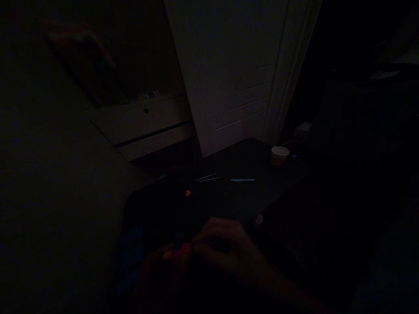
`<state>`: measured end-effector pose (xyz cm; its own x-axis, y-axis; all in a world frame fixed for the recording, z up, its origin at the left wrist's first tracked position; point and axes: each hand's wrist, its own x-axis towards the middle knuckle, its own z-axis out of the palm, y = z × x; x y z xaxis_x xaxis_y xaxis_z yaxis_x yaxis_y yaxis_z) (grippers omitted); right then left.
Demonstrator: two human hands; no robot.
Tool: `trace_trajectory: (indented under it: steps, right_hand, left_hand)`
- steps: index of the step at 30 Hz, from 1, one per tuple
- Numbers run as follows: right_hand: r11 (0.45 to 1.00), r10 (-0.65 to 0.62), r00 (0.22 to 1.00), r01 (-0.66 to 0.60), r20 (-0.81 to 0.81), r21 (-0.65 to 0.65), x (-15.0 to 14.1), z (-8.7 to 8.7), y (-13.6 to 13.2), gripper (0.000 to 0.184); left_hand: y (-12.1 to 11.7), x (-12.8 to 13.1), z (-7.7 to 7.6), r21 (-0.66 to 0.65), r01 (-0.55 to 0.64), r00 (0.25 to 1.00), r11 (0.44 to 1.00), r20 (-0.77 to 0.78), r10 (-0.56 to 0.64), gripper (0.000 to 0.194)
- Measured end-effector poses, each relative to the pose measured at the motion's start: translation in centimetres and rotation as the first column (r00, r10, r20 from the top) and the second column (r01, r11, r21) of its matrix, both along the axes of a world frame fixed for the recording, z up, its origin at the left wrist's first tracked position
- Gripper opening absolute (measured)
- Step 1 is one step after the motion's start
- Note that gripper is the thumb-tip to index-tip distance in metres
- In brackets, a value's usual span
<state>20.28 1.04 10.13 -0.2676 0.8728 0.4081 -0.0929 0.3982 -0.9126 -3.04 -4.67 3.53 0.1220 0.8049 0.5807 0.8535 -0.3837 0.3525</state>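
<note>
The light is very dim. My left hand (160,268), low in the view, is closed around a small orange piece (176,252), whose material I cannot make out. A dark stub (178,240) rises beside it. Close by on the right, my right hand (231,244) has its fingers pinched together, fingertips by the orange piece. Something dark seems to be in that pinch, too dim to name. Beyond the hands, a small orange bit (187,192), two thin sticks (207,177) and a light-blue plastic knife (242,179) lie on a dark table (235,203).
A pale-rimmed tub (279,157) stands at the table's far right, with a thin cable behind it. Past the table are a light door (232,87) and a drawer unit (150,122). A wall (59,187) runs along the left. The right side is nearly black.
</note>
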Motion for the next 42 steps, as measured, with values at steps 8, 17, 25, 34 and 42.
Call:
trace_trajectory:
  steps: [8, 17, 25, 34, 42]
  right_hand:
    - [0.998, 0.049, 0.998, -0.047, 0.031, -0.052, 0.1, -0.8, 0.4, 0.015]
    - [0.995, -0.076, 0.989, 0.084, 0.126, -0.059, 0.6, -2.3, 1.8, 0.026]
    - [0.998, 0.033, 0.967, -0.047, 0.253, 0.051, 1.7, -4.2, 3.0, 0.059]
    - [0.99, 0.077, 0.826, -0.131, 0.558, 0.057, 0.0, -6.2, 3.5, 0.085]
    - [0.987, 0.098, 0.735, -0.158, 0.672, 0.029, -1.8, -6.8, 4.4, 0.097]
  left_hand:
    - [0.7, 0.2, 1.8, -0.202, -0.014, 0.951, 0.979, 0.3, 0.076, 0.023]
    - [2.0, 2.5, 2.2, -0.321, -0.123, 0.732, 0.939, 0.61, 0.304, 0.021]
    - [3.6, 2.7, 2.3, -0.454, -0.023, 0.645, 0.891, 0.674, 0.36, 0.034]
    - [4.6, 1.9, 0.4, -0.463, 0.101, 0.618, 0.881, 0.723, 0.309, 0.034]
    - [4.7, 1.7, -0.7, -0.453, 0.116, 0.642, 0.884, 0.713, 0.281, 0.039]
